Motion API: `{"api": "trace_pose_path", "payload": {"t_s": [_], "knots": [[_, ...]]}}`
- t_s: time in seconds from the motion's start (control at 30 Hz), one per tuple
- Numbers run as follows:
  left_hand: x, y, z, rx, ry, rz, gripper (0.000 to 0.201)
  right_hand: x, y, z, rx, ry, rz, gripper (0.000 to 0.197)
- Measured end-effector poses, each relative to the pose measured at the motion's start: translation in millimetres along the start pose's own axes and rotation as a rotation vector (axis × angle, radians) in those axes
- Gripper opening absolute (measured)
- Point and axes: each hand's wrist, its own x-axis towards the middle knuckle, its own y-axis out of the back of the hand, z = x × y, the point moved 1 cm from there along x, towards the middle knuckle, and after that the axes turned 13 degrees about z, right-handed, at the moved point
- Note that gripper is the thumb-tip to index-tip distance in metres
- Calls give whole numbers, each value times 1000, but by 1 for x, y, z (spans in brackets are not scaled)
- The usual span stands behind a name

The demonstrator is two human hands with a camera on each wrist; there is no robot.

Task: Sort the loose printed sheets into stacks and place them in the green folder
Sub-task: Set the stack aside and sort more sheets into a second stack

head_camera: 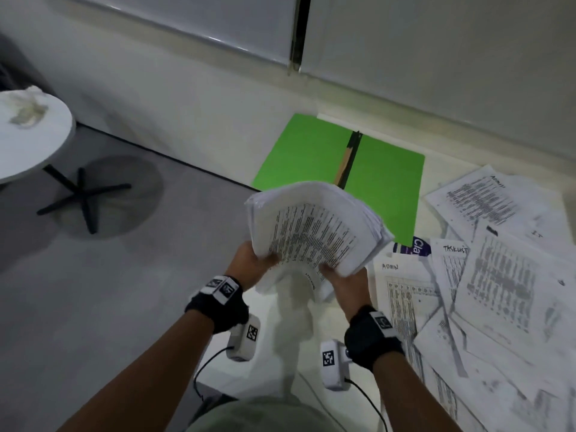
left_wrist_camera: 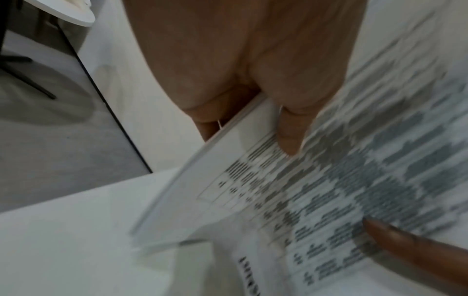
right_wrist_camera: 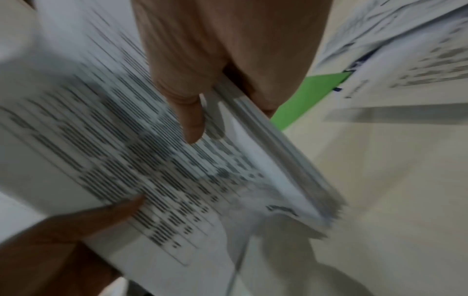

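Both hands, left hand [head_camera: 249, 263] and right hand [head_camera: 341, 280], gripping paper stack [head_camera: 311, 232], open green folder [head_camera: 383, 182] (head view only)

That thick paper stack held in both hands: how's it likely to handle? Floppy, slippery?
Probably floppy: the paper stack bows upward between the left hand and right hand. Its right-hand edge is fanned, so sheets likely slide against each other. Some lower sheets droop beneath the grip, so a few may slip out if it loosens.

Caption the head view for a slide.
Both hands, left and right, grip a stack of printed sheets before the open green folder.
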Motion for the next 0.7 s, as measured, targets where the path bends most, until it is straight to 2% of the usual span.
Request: {"api": "trace_pose_path", "payload": {"t_s": [0.1, 0.17, 0.2, 0.23, 0.3, 0.33, 0.43, 0.57, 0.63, 0.7], "knots": [[2, -3, -14, 69, -12, 117, 20, 7, 5, 19, -21, -24, 51, 29], [5, -1, -19, 126, -38, 129, 16, 8, 9, 29, -71, -54, 56, 27], [7, -1, -24, 160, -54, 112, 17, 6, 10, 34, -122, -76, 40, 33], [8, 0, -30, 209, -59, 88, 21, 5, 10, 44, -181, -89, 21, 48], [10, -1, -50, 334, -24, 48, 33, -2, 7, 59, -312, -166, -37, 93], [11, -2, -63, 397, 18, 30, 39, -8, 6, 63, -349, -233, -56, 100], [12, -7, -92, 528, 152, -4, 46, -14, -3, 77, -395, -370, -85, 87], [15, -14, -98, 675, 149, 49, 61, -14, 6, 87, -535, -385, -140, 71], [10, -23, -89, 729, 161, 185, 72, -9, 29, 91, -515, -381, -134, 61], [3, -38, -74, 826, 87, 402, 77, 2, 63, 97, -491, -360, -93, 46]]}}
